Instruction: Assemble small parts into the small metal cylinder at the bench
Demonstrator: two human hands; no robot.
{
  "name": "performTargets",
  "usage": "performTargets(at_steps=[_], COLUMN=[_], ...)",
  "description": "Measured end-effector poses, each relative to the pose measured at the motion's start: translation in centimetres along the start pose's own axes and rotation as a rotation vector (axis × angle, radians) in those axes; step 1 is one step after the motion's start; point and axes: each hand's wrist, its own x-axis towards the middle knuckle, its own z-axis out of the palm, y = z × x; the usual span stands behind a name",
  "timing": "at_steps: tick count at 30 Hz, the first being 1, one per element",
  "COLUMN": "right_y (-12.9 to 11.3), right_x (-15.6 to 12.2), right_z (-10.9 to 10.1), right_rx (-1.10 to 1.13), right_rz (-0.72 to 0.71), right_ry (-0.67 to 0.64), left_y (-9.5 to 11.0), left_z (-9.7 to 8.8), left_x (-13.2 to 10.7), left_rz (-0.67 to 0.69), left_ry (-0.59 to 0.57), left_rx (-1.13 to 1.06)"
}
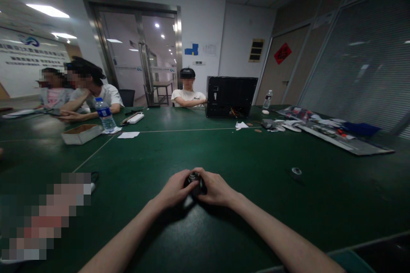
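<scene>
Near the middle of the green table [256,222], my left hand [174,188] and my right hand [216,187] come together around a small dark cylindrical object [194,176]. Its top has a lighter metallic ring. Fingers of both hands wrap round its sides, and a thumb lies across its front. Much of the object is hidden by the fingers, so its exact kind does not show. To the right, apart from both hands, lies a small round piece [296,171] with a silvery top and a dark side.
A black computer case [232,97] stands at the far side before a seated person [187,94]. Left are a water bottle [105,115], an open box [81,135] and two more people. Boards and papers [336,130] lie right. A blurred-out patch covers the near left.
</scene>
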Motion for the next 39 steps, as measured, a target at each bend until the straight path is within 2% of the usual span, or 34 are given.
performTargets(at_steps=[7, 21, 39], right_y=[0.04, -0.41, 0.17], right_x=[0.08, 0.08, -0.08], right_z=[0.27, -0.28, 0.3], right_rx=[-0.053, 0.053, 0.026], right_rz=[0.05, 0.011, 0.002], right_ry=[0.02, 0.04, 0.051], left_y=[0.01, 0.23, -0.02], left_z=[0.15, -0.24, 0.35], left_x=[0.24, -0.03, 0.15], left_rz=[-0.046, -0.015, -0.018], left_ry=[0.034, -0.027, 0.037], left_rx=[0.028, -0.134, 0.001])
